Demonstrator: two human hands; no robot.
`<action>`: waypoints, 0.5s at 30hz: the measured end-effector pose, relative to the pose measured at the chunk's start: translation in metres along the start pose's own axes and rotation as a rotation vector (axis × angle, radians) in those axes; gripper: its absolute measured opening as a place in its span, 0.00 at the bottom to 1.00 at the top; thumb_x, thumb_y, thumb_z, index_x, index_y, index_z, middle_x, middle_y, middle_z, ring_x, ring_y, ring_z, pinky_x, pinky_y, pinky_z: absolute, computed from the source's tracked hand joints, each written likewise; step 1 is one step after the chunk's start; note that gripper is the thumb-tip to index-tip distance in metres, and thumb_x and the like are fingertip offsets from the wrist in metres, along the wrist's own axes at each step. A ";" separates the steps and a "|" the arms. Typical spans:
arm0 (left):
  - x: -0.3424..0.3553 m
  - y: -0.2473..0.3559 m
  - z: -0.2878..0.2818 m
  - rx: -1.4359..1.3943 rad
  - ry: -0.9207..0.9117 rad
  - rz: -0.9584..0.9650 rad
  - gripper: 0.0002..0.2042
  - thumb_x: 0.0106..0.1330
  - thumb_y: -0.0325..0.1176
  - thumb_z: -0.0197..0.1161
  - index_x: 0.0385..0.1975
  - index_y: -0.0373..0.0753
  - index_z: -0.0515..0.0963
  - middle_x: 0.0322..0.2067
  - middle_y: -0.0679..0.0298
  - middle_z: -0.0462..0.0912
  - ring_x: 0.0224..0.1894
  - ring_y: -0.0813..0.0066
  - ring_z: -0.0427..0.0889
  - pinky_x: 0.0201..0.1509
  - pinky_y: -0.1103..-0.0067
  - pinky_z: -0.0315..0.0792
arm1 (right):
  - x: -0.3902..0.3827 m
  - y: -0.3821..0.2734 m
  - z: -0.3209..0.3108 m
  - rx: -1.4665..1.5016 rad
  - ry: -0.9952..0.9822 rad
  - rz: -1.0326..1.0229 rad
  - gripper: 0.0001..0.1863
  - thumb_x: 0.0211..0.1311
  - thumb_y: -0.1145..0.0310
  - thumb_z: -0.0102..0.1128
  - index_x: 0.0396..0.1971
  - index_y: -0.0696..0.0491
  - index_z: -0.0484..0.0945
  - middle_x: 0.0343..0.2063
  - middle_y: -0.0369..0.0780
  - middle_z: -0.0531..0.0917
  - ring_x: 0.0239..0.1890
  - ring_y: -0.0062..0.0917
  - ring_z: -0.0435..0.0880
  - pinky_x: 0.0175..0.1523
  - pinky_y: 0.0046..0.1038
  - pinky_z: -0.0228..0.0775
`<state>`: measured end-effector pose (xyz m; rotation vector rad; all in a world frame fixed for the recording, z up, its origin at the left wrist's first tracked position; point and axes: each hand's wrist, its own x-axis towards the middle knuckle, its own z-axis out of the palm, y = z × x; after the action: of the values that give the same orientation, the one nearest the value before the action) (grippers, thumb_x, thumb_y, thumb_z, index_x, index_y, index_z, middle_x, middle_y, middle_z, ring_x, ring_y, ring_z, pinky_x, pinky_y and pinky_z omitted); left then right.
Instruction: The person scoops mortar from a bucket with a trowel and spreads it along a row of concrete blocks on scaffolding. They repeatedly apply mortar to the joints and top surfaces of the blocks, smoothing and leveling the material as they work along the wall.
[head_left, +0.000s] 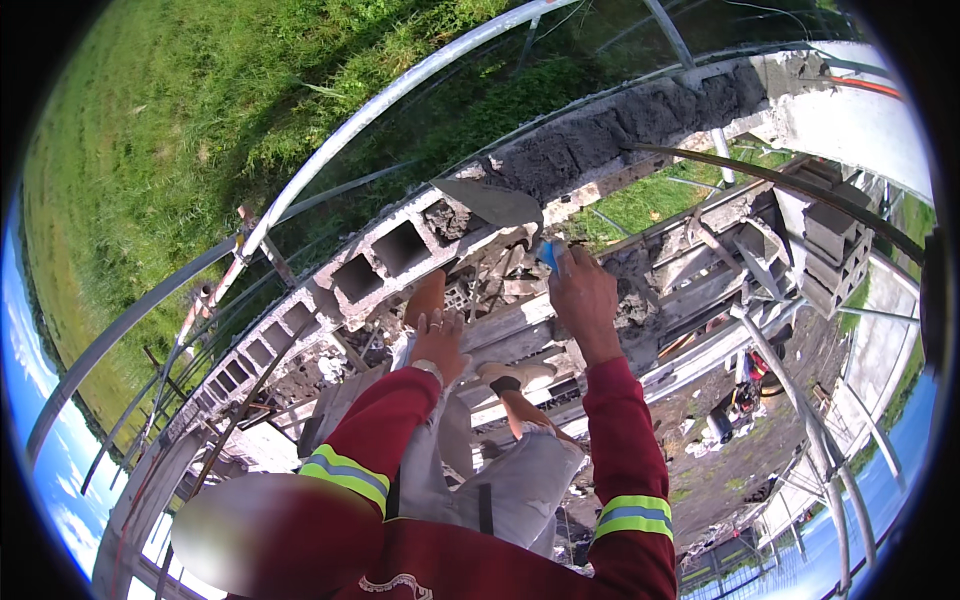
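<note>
My right hand (583, 300) is closed round the blue handle of a trowel (492, 203). Its broad grey pointed blade lies over the top of a hollow concrete block wall (322, 283), where the wet mortar begins. Dark mortar (610, 140) covers the wall top from the blade toward the far right. Left of the blade the block cells gape, one of them partly filled with mortar. My left hand (437, 340), with a ring and a wristband, rests with fingers stretched out by my bent leg, near the wall's inner side. It holds nothing that I can see.
Scaffold poles (380, 100) run beyond the wall, with grass outside. Wooden planks (510, 325) lie under and beside my legs, with a mortar heap (637, 300) to the right. Stacked concrete blocks (835, 240) stand at the right, and a long bar (780, 180) crosses there.
</note>
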<state>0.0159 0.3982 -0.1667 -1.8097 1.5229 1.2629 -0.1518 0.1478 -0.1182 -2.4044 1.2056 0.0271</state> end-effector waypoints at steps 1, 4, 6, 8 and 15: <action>0.000 0.000 0.001 0.006 -0.001 0.005 0.44 0.72 0.59 0.61 0.80 0.37 0.58 0.79 0.49 0.60 0.83 0.47 0.54 0.85 0.49 0.42 | -0.002 0.003 -0.002 0.033 -0.050 0.156 0.18 0.63 0.68 0.64 0.51 0.58 0.80 0.38 0.48 0.85 0.38 0.47 0.88 0.40 0.49 0.81; 0.000 0.000 0.005 0.029 0.013 0.010 0.44 0.72 0.59 0.61 0.80 0.37 0.58 0.79 0.49 0.60 0.83 0.47 0.55 0.85 0.49 0.41 | -0.012 0.006 -0.004 0.118 0.083 0.513 0.20 0.65 0.67 0.65 0.53 0.62 0.81 0.43 0.53 0.86 0.44 0.52 0.87 0.47 0.50 0.79; -0.001 -0.001 0.006 0.040 0.000 0.017 0.43 0.73 0.58 0.61 0.80 0.37 0.58 0.79 0.50 0.61 0.82 0.47 0.55 0.85 0.49 0.41 | -0.020 -0.010 0.006 0.144 0.040 0.615 0.21 0.65 0.67 0.65 0.54 0.63 0.80 0.43 0.54 0.86 0.44 0.54 0.87 0.49 0.51 0.78; -0.001 -0.001 0.007 0.060 -0.016 0.017 0.43 0.73 0.58 0.61 0.80 0.37 0.57 0.79 0.50 0.61 0.82 0.46 0.55 0.85 0.49 0.41 | -0.029 -0.038 0.021 0.173 0.045 0.624 0.22 0.66 0.67 0.65 0.56 0.64 0.79 0.43 0.56 0.86 0.44 0.56 0.86 0.51 0.53 0.77; 0.007 -0.009 0.017 0.048 -0.006 0.053 0.35 0.77 0.50 0.53 0.79 0.38 0.60 0.79 0.50 0.61 0.82 0.41 0.55 0.84 0.46 0.44 | -0.053 -0.169 0.065 0.411 -0.142 0.719 0.26 0.71 0.59 0.64 0.58 0.64 0.76 0.49 0.57 0.83 0.47 0.55 0.86 0.51 0.50 0.80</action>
<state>0.0180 0.4104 -0.1826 -1.7450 1.5941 1.2437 -0.0435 0.3021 -0.1008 -1.5085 1.7393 0.1514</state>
